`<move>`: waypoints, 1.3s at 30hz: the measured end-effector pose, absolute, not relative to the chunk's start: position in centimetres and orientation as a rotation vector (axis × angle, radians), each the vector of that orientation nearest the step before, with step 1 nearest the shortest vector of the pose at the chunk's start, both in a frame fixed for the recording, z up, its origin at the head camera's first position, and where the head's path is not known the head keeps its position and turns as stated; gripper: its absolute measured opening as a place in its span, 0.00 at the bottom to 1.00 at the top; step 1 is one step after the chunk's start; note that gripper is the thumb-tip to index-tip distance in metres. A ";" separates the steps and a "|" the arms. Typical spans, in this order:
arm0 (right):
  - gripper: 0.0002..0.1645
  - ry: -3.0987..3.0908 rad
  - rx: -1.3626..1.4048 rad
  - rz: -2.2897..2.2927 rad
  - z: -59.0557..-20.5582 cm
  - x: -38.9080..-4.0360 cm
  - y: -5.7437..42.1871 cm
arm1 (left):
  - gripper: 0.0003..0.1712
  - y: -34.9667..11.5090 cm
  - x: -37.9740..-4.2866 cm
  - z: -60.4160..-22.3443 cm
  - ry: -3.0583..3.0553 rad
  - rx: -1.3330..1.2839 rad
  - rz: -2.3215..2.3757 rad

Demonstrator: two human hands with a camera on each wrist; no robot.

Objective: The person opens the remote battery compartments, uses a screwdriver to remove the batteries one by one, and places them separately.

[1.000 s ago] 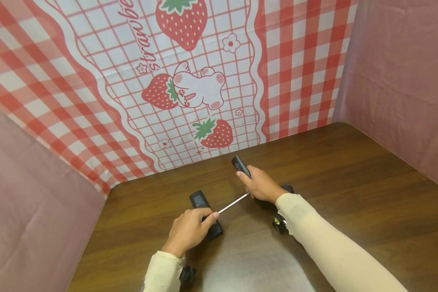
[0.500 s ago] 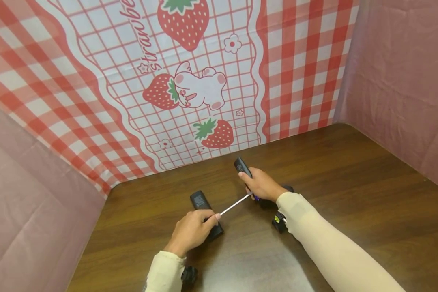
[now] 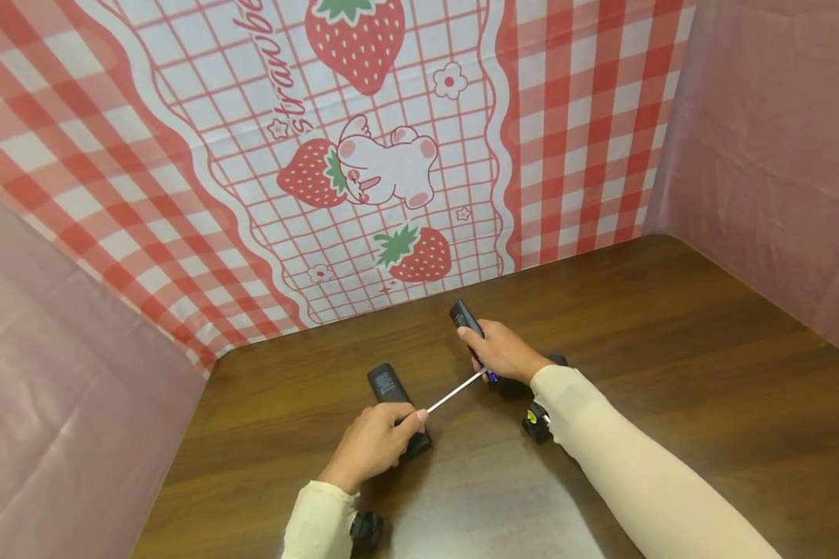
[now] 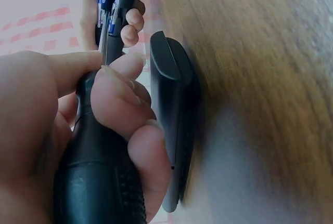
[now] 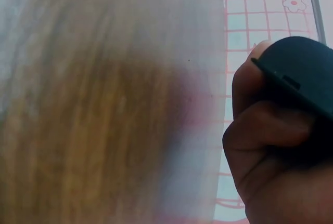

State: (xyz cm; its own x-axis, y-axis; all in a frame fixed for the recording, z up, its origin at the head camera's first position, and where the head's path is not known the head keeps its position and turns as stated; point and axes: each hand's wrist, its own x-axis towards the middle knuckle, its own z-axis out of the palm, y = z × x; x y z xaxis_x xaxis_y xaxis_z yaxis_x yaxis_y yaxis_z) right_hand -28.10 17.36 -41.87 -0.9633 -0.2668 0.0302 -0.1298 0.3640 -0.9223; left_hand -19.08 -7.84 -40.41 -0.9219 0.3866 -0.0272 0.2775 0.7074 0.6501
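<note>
Screwdriver point(image 4: 96, 185) lies in the left hand point(image 3: 370, 442), its fingers curled round the dark handle while thumb and forefinger pinch near the base of the thin metal shaft point(image 3: 454, 391). That shaft runs across to the right hand point(image 3: 506, 351), which is clamped round a black device point(image 3: 464, 314) raised off the wooden table point(image 3: 671, 334). Blue-and-white pieces point(image 4: 113, 20) show in the device's end beside the shaft; whether the tip touches them I cannot tell. A second black device point(image 3: 387, 380), with pale print on its face, lies on the table just below the left hand. Partly hidden behind the right wrist is a dark object point(image 3: 558, 360). A red-and-white strawberry cloth point(image 3: 384, 167) hangs behind.
</note>
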 end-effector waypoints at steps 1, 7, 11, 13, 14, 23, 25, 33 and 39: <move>0.26 2.494 -0.357 -1.659 -41.9 -28.1 17.3 | 0.20 -7.8 -19.1 -40.4 2.753 0.536 1.009; 0.26 2.584 -0.334 -1.616 -41.7 -28.1 17.5 | 0.20 -7.8 -19.1 -40.4 2.773 0.514 1.008; 0.25 2.641 -0.290 -1.588 -41.7 -28.1 17.7 | 0.20 -7.8 -19.0 -40.4 2.770 0.497 1.016; 0.25 2.642 -0.283 -1.583 -41.7 -28.1 17.8 | 0.20 -7.8 -19.0 -40.4 2.776 0.494 1.010; 0.25 2.635 -0.281 -1.587 -41.8 -28.2 17.8 | 0.20 -7.8 -19.0 -40.4 2.779 0.495 1.004; 0.26 2.609 -0.261 -1.587 -41.9 -28.1 17.9 | 0.20 -7.6 -18.8 -40.5 2.834 0.521 0.930; 0.26 2.616 -0.261 -1.581 -41.9 -28.1 17.9 | 0.19 -7.5 -18.8 -40.4 2.844 0.526 0.921; 0.25 2.621 -0.249 -1.590 -41.9 -28.1 18.0 | 0.19 -7.3 -18.8 -40.3 2.842 0.505 0.914; 0.26 2.649 -0.253 -1.557 -41.9 -28.1 17.9 | 0.17 -7.1 -18.8 -40.2 2.859 0.511 0.901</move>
